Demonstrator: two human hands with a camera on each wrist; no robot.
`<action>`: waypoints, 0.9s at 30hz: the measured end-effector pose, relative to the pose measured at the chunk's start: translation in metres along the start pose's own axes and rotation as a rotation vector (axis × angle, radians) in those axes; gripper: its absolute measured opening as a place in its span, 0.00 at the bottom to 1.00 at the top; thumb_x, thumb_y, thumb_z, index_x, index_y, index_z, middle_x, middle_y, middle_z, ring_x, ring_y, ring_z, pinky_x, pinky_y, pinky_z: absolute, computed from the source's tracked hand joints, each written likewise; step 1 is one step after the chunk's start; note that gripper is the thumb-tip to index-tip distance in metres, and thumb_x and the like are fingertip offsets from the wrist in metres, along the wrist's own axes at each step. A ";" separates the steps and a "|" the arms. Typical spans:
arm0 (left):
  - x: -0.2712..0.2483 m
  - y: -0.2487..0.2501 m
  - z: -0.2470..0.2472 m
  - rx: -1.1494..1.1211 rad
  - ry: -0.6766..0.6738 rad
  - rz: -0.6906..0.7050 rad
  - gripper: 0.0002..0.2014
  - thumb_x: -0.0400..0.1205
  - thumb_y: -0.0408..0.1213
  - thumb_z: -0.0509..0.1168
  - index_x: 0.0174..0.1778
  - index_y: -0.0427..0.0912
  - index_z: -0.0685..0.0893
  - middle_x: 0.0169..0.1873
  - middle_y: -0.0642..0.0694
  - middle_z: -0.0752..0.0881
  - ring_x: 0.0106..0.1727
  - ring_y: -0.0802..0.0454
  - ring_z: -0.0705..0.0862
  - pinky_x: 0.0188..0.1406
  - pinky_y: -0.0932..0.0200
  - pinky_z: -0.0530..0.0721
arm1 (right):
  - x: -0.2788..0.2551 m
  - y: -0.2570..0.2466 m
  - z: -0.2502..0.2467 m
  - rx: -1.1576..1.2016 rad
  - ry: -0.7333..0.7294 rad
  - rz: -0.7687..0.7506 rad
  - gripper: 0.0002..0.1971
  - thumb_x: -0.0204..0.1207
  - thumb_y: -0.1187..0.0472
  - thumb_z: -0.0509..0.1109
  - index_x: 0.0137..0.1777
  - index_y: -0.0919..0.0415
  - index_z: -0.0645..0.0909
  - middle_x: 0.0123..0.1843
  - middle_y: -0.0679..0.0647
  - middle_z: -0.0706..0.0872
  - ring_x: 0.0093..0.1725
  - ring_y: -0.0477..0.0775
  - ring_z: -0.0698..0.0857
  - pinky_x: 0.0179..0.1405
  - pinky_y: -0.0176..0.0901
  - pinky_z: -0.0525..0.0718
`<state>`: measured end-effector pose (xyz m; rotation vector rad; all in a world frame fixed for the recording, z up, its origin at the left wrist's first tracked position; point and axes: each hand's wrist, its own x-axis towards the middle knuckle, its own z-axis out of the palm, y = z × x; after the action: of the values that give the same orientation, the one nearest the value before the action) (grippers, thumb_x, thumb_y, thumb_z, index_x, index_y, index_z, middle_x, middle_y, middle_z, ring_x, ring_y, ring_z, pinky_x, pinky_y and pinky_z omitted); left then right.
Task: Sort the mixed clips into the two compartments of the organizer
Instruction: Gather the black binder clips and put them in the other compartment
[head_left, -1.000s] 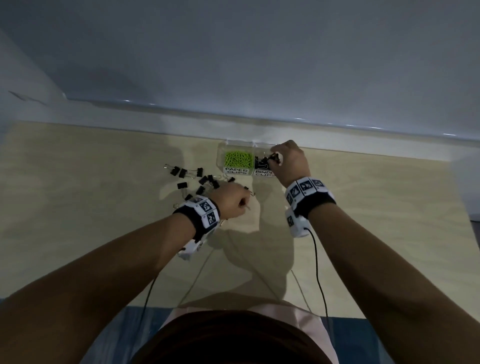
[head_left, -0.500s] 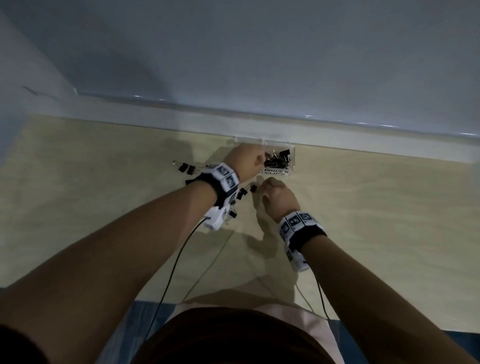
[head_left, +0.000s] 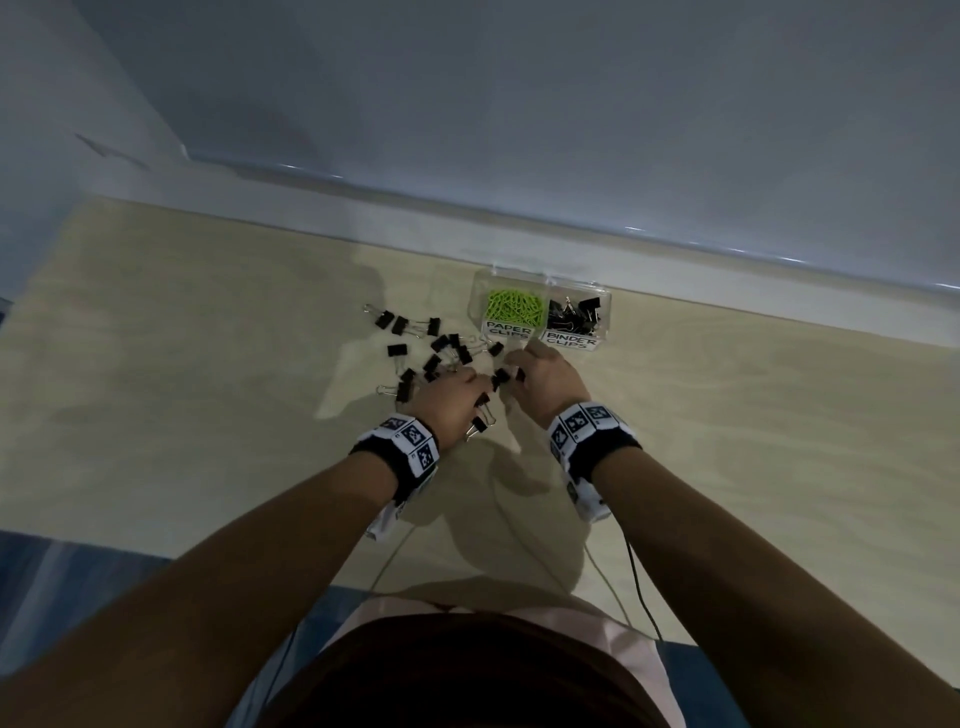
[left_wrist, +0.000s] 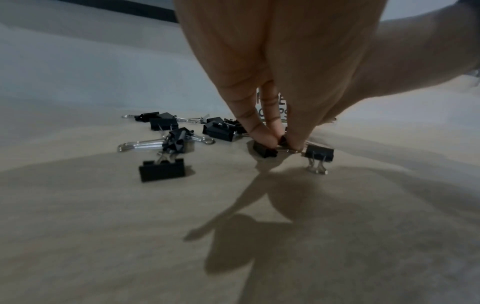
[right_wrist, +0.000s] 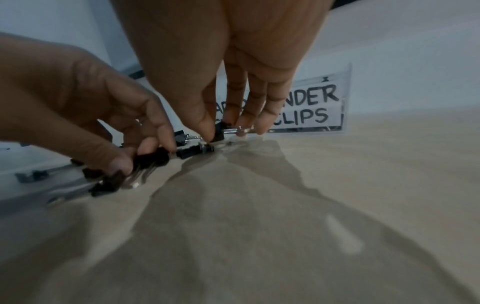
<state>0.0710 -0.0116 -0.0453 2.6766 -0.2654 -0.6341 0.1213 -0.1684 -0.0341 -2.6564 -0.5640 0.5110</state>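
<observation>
A clear two-compartment organizer (head_left: 602, 306) stands at the table's far edge. Its left half, labelled PAPER CLIPS, holds green paper clips (head_left: 514, 306); its right half, labelled BINDER CLIPS (right_wrist: 309, 107), holds black binder clips (head_left: 574, 314). Several loose black binder clips (head_left: 431, 348) lie scattered to the left of it. My left hand (head_left: 480, 387) is down in the pile and pinches a black binder clip (left_wrist: 283, 140) between thumb and fingers. Just to the right, my right hand (head_left: 514, 366) pinches another black binder clip (right_wrist: 221, 131) on the table.
The table (head_left: 753, 441) is pale wood and ends at a white ledge below a grey wall (head_left: 519, 104). More clips (left_wrist: 162, 170) lie on the left side of my left hand, and one (left_wrist: 319, 155) stands right of it. Thin cables (head_left: 639, 587) trail from the wristbands toward my body.
My left hand has come back from the binder clip compartment to the loose pile and pinched a clip. My right hand stays low by the pile and now pinches one.
</observation>
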 end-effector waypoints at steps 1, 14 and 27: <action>0.000 0.000 0.001 0.019 -0.014 0.001 0.19 0.80 0.30 0.61 0.69 0.38 0.74 0.64 0.37 0.76 0.62 0.38 0.78 0.61 0.44 0.78 | 0.003 -0.003 -0.001 -0.008 -0.029 -0.016 0.17 0.75 0.61 0.68 0.64 0.58 0.79 0.59 0.58 0.79 0.59 0.62 0.79 0.59 0.53 0.82; -0.034 -0.005 0.001 -0.289 0.123 -0.015 0.10 0.77 0.32 0.64 0.53 0.43 0.73 0.38 0.54 0.79 0.39 0.55 0.81 0.40 0.57 0.81 | -0.012 0.024 -0.007 -0.118 -0.151 0.084 0.12 0.77 0.66 0.61 0.56 0.67 0.81 0.58 0.64 0.75 0.50 0.67 0.82 0.50 0.51 0.79; -0.025 0.020 0.028 -0.043 0.054 -0.127 0.15 0.83 0.40 0.60 0.62 0.36 0.77 0.63 0.40 0.75 0.59 0.41 0.80 0.60 0.49 0.79 | -0.052 0.042 0.001 0.013 -0.062 0.197 0.04 0.71 0.70 0.65 0.42 0.65 0.81 0.47 0.62 0.82 0.46 0.64 0.82 0.43 0.47 0.78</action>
<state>0.0343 -0.0317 -0.0508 2.6804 -0.0662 -0.5972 0.0894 -0.2267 -0.0388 -2.7060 -0.3159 0.6525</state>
